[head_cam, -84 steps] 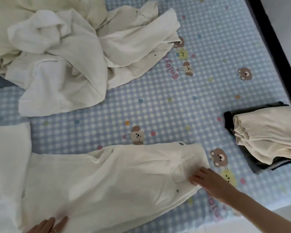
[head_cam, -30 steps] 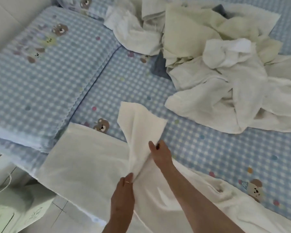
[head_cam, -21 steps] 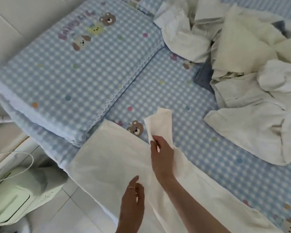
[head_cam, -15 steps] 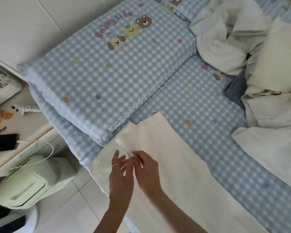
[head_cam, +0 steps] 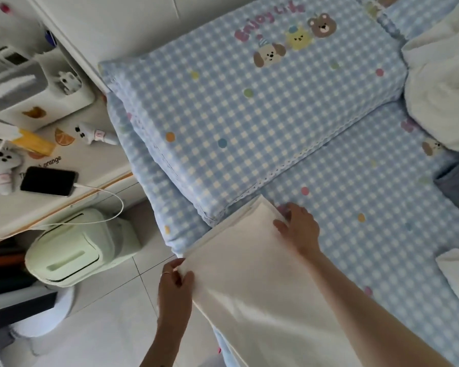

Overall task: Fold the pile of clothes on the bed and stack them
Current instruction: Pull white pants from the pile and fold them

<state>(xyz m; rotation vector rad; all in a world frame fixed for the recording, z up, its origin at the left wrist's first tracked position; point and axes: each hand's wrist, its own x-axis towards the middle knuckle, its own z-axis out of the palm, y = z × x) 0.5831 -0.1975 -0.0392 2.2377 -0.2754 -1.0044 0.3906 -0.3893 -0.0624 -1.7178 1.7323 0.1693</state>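
Fingers [head_cam: 182, 271] of left hand [head_cam: 174, 290] pinch near corner of cream garment [head_cam: 249, 274] at bed [head_cam: 355, 181] edge. Right hand [head_cam: 301, 229] grips far corner, fingers curled over hem. Garment lies flat, end touching checked pillow [head_cam: 249, 102]. Unfolded white clothes pile [head_cam: 445, 75] far right. Phone [head_cam: 48, 181] on table [head_cam: 96, 165] at left.

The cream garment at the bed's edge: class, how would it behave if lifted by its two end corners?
Probably floppy: the cream garment drapes over the bed edge. Likely light: the left hand holds its corner by a pinch. The right hand holds the other.
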